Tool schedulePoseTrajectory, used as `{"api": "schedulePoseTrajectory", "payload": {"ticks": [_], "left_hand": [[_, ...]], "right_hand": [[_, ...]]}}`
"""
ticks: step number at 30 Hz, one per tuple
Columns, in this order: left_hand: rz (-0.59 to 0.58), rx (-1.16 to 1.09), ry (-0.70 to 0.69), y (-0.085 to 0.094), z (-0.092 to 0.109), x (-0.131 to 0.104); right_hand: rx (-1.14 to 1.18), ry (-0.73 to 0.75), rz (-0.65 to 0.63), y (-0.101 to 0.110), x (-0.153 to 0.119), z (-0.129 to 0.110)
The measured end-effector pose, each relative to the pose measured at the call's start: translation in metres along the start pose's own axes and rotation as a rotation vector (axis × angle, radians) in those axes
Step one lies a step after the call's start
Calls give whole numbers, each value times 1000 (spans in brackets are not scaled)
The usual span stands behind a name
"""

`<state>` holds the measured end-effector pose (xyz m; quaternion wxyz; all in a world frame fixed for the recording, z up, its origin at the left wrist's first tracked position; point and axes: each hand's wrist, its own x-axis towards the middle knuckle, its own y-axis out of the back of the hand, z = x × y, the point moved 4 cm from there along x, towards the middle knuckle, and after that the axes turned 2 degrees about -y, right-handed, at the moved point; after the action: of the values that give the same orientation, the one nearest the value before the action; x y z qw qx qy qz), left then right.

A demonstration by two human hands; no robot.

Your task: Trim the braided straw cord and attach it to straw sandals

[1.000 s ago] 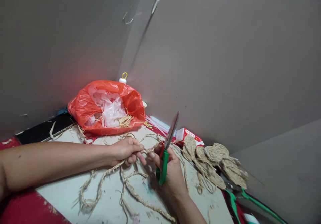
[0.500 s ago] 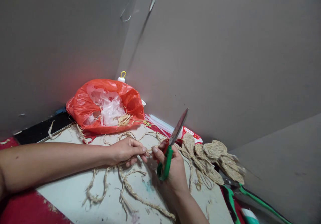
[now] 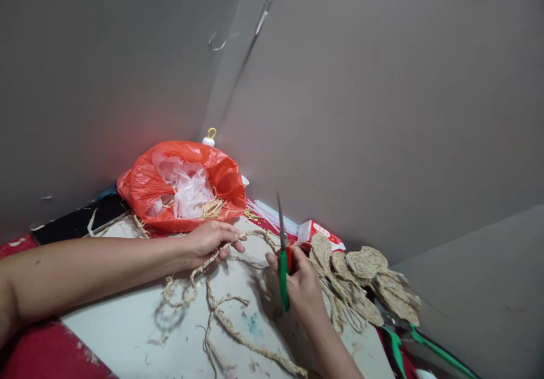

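Observation:
My left hand is closed on a twisted straw cord, which runs over the fingers and hangs in loops below the wrist. To its right, my right hand grips scissors with green and red handles, the blades pointing up. The cord arches from my left hand toward the scissors. A thicker braided cord lies on the white board below both hands. Beside my right hand are several coiled straw pieces with loose strands.
A red plastic bag holding white plastic and straw scraps stands at the back left. Behind the coils are a red and white box and pale straws. Green-handled tools lie at the right edge. Grey walls rise behind.
My hands have moved apart. My left hand has risen slightly with the cord, lifting its loop. The scissors have turned more upright in my right hand. The view has shifted slightly.

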<state>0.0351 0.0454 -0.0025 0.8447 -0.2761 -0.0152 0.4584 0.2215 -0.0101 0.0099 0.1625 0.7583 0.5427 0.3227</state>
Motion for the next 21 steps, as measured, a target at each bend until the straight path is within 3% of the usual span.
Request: {"api": "schedulePoseTrajectory", "payload": {"ticks": [8,14,21], "left_hand": [[135,-97,-93,10,19,4],[115,-60,-143,13,18,8],[49,-82,-150,8,17,7]], "right_hand": [[-533,164,-129,-9,-6,6],[-799,273,-16,-11,-6,5],[-908,254,16,-11,-4,7]]}}
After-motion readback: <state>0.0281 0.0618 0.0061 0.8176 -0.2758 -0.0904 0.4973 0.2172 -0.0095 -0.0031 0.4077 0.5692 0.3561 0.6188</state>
